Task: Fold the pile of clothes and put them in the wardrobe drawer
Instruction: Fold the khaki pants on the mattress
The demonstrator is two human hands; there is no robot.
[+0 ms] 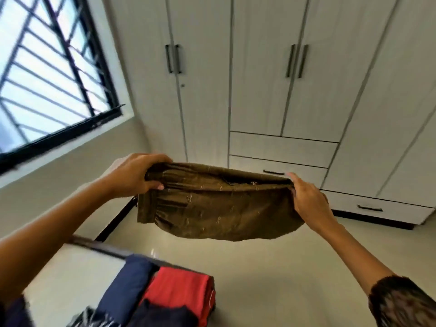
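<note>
Holding a brown patterned garment (pixel 212 208) in mid-air, left hand (pixel 134 175) and right hand (pixel 309 204) each grip one end, fingers (pixel 153 159) curled round the cloth; its long axis runs hand to hand, closed wardrobe drawers (pixel 283 149) straight beyond

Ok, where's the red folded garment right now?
Head view, bottom centre: the red garment lies just right of the navy garment, below the held-up brown cloth.
</note>
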